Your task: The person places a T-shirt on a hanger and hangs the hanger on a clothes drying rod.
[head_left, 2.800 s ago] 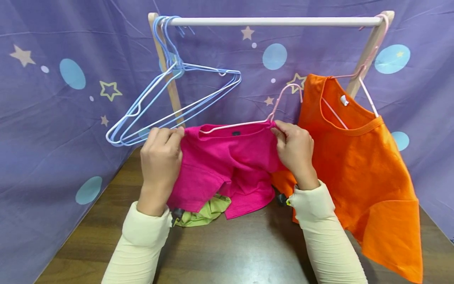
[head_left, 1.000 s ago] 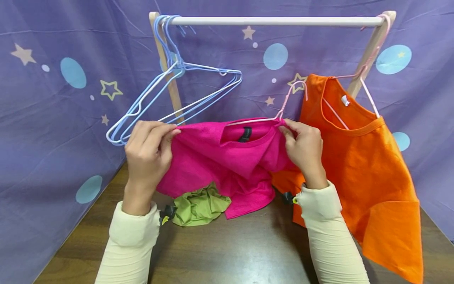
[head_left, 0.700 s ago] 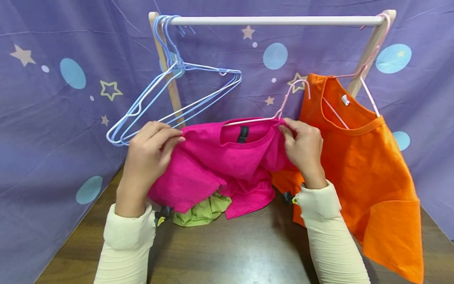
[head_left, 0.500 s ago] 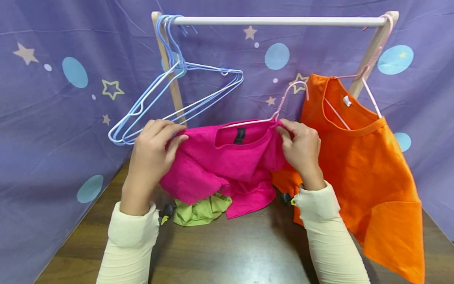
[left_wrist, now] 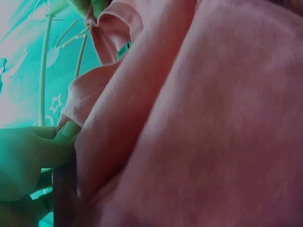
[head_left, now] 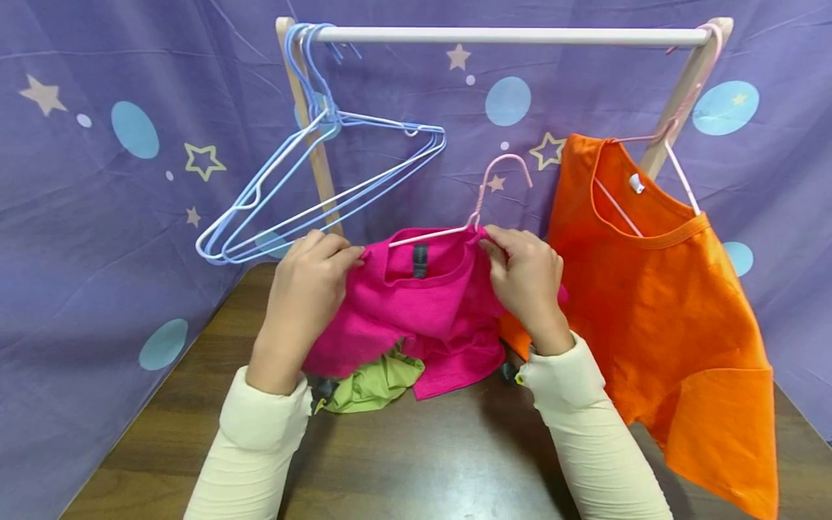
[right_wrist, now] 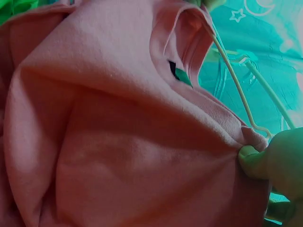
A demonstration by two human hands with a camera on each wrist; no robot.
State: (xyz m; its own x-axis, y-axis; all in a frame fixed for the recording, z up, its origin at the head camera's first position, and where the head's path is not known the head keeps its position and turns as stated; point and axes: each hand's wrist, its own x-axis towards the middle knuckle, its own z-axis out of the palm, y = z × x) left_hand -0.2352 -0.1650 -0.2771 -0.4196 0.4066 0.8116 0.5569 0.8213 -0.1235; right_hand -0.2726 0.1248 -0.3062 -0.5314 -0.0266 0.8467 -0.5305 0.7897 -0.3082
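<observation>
A pink T-shirt (head_left: 422, 310) hangs between my two hands above the table, its neckline and dark label facing up. My left hand (head_left: 305, 296) pinches the shirt's left shoulder between thumb and fingers, as the left wrist view also shows. At the other side of the collar, my right hand (head_left: 528, 282) pinches the cloth close to the neck of a pink wire hanger (head_left: 479, 202). One hanger arm runs into the neckline toward the left shoulder; its end is hidden in the cloth. The hanger's hook sticks up free above the shirt.
A rack with a white rail (head_left: 507, 35) stands behind. Several blue and white hangers (head_left: 260, 195) hang at its left. An orange T-shirt (head_left: 656, 303) hangs on a pink hanger at its right. Crumpled green cloth (head_left: 380, 383) lies on the wooden table (head_left: 416, 462).
Both hands have shifted; over the last half second they have come down and closer together, the left moving right, the right moving left. The hanger's hook has moved left with the shirt.
</observation>
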